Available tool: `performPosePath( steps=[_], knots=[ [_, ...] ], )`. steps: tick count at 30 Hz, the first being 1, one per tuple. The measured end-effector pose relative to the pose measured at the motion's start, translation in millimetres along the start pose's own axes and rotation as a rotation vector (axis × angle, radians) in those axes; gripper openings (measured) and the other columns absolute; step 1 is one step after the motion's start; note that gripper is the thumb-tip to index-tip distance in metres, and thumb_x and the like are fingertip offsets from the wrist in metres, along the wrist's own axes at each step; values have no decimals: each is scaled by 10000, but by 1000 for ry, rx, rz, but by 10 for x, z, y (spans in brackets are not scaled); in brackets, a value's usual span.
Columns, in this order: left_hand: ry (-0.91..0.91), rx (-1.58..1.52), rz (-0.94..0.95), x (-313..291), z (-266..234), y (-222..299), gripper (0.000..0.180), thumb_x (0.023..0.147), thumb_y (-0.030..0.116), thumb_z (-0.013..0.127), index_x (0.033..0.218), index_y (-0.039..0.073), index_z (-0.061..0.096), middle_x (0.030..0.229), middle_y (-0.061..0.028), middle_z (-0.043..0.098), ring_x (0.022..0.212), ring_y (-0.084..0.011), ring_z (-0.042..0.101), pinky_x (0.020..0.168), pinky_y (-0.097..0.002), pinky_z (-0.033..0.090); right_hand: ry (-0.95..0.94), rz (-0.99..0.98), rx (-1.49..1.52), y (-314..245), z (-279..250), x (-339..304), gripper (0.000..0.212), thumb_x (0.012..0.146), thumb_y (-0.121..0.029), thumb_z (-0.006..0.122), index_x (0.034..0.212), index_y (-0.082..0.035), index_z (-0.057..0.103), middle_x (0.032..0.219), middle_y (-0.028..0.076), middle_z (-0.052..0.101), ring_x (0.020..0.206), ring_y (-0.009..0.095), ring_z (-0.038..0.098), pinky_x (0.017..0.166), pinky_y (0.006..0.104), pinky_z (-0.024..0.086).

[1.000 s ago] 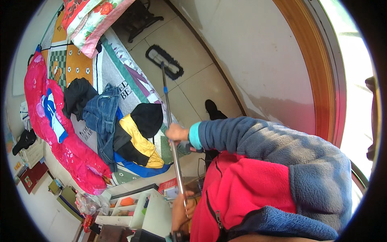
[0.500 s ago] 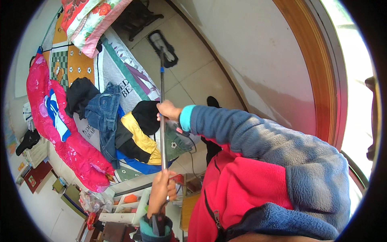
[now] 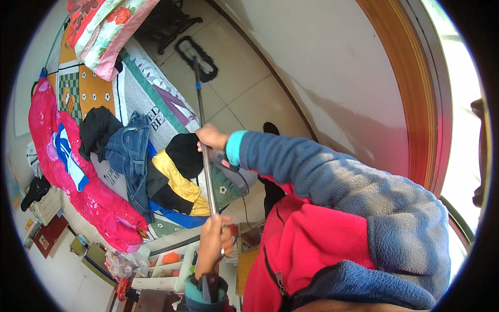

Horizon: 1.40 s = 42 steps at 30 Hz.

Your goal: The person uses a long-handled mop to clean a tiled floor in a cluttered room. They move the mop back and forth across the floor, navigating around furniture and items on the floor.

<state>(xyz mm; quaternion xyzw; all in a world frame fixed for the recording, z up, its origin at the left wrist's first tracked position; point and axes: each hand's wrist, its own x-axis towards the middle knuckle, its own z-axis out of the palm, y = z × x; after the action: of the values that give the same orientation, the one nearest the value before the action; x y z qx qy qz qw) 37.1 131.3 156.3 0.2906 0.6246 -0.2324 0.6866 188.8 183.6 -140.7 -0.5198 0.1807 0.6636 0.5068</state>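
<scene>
A long-handled floor mop runs up the middle of the view. Its flat mop head (image 3: 196, 57), pale in the centre with a dark fringe, lies on the tiles. My right hand (image 3: 211, 137) is wrapped round the metal pole (image 3: 208, 177) partway along, beside the bed edge. Lower down, my left hand (image 3: 214, 240) grips the pole near its upper end, with a ring on one finger and a dark band at the wrist. The pole passes in front of a yellow and black garment (image 3: 179, 179) and a black cloth (image 3: 185, 154) on the bed.
Jeans (image 3: 130, 156) and a pink quilt (image 3: 86, 208) lie on the bed to the left. Dark carved furniture (image 3: 166, 26) stands near the mop head. A white wall (image 3: 332, 78) borders the floor at right. Below the bed sits a white compartment tray (image 3: 156, 282); a cable hangs near my right sleeve.
The mop head has slid slightly left across the tiles, toward the dark furniture. Both hands keep their hold on the pole, and the whole view has shifted a little.
</scene>
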Motion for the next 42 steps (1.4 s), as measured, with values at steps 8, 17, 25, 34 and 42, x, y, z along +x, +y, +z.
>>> performPosePath(
  steps=[8,17,25,34,42],
  knots=[
    [42,-23,7,-64,73,-132,336,1005,403,404,981,78,482,525,50,261,371,-60,256,344,-235,231,-35,-21,-146,91,18,-123,295,925,-186,426,841,76,534,660,165,622,516,280,648,401,404,504],
    [32,351,108,192,17,152,300,1014,333,406,946,46,456,475,-15,373,333,-118,353,329,-292,298,-96,-541,-561,51,-628,808,270,918,-191,464,842,45,568,723,154,653,592,263,676,475,393,542],
    [-58,632,71,-245,-770,-418,165,968,195,514,937,44,453,553,-11,419,366,-106,402,329,-268,321,86,-230,-169,906,-727,468,274,902,-256,484,858,1,569,711,105,637,604,231,657,522,385,560],
    [-132,879,-51,-564,-1768,-845,153,962,172,513,958,32,452,532,-5,389,367,-99,363,337,-279,324,119,-186,77,1982,-175,-413,301,891,-270,498,872,13,599,824,114,660,637,198,631,508,365,547],
    [-182,1215,-68,-774,-1831,-1033,187,974,194,500,936,16,456,535,-19,401,373,-102,371,337,-277,327,237,-277,342,2746,-37,-687,300,884,-172,460,831,91,595,718,198,637,548,268,644,470,365,554]
  ],
)
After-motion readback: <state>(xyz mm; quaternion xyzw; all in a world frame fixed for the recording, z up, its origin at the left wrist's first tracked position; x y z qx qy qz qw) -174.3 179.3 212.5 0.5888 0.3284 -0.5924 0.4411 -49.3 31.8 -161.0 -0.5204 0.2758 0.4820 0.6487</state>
